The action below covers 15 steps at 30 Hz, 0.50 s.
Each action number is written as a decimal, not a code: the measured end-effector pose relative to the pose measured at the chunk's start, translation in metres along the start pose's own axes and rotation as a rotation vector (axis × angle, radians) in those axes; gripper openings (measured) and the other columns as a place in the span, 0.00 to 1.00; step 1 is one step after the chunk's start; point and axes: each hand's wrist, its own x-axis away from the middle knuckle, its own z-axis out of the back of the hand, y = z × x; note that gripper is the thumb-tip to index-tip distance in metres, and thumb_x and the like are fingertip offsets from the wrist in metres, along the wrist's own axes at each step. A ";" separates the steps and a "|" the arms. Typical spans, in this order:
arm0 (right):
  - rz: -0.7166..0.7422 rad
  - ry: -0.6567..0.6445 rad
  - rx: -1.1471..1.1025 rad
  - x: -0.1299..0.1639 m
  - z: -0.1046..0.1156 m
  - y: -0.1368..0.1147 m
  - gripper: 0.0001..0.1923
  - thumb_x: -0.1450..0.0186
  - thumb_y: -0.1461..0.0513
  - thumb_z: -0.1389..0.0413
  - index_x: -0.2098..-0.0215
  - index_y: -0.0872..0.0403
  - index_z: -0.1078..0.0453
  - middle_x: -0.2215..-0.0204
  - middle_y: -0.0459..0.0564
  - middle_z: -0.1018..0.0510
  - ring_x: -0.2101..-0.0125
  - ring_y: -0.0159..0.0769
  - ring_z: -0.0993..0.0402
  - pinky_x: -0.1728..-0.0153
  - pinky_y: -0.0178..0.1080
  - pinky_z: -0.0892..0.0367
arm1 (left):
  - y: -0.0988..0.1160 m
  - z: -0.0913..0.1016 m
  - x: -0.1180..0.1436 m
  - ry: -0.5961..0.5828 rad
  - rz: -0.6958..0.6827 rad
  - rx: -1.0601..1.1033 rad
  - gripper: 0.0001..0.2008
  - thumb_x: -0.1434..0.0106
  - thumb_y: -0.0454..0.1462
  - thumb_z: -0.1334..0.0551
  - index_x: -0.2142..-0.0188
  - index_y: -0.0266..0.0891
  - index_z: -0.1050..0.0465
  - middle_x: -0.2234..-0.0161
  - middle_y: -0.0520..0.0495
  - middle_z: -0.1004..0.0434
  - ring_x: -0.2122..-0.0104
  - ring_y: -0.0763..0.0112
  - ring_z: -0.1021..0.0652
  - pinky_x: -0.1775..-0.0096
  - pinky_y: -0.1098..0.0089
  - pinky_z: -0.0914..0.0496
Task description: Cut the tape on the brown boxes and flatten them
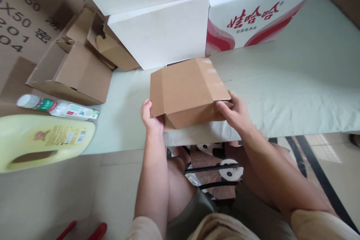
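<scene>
A brown cardboard box (182, 86) with folded flaps rests near the front edge of the cloth-covered table, between my two hands. My left hand (150, 115) grips its left front corner, fingers partly hidden by the cardboard. At the right front corner, my right hand (234, 110) is closed on the box, with the thumb over a flap and the other fingers behind it. Pale worn strips show on the flap along the box's right side.
White cartons (160, 32) stand behind the box, and a carton with red lettering (253, 26) is at the back right. Open cardboard boxes (84, 69), a clear bottle (60, 108) and a yellow jug (50, 135) lie on the left. Red handles (98, 231) show at the lower left.
</scene>
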 end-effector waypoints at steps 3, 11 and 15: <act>0.044 0.040 -0.106 0.000 0.001 0.000 0.26 0.35 0.38 0.46 0.74 0.49 0.39 0.76 0.44 0.36 0.72 0.35 0.39 0.69 0.40 0.42 | 0.002 0.000 0.001 -0.025 -0.036 -0.039 0.20 0.50 0.44 0.32 0.77 0.42 0.45 0.77 0.56 0.43 0.76 0.75 0.35 0.71 0.72 0.40; -0.024 0.333 -0.246 -0.003 0.005 0.010 0.24 0.35 0.45 0.43 0.78 0.50 0.43 0.79 0.41 0.44 0.76 0.30 0.47 0.74 0.37 0.48 | 0.005 -0.001 0.002 -0.186 0.059 -0.225 0.18 0.50 0.47 0.29 0.78 0.41 0.35 0.81 0.56 0.39 0.80 0.76 0.37 0.77 0.73 0.42; 0.022 0.507 -0.302 -0.005 0.016 0.022 0.28 0.35 0.46 0.42 0.79 0.49 0.52 0.80 0.42 0.51 0.78 0.30 0.50 0.77 0.37 0.47 | 0.001 0.003 -0.001 -0.173 -0.006 -0.311 0.13 0.49 0.43 0.25 0.70 0.41 0.25 0.71 0.51 0.23 0.71 0.71 0.25 0.69 0.73 0.30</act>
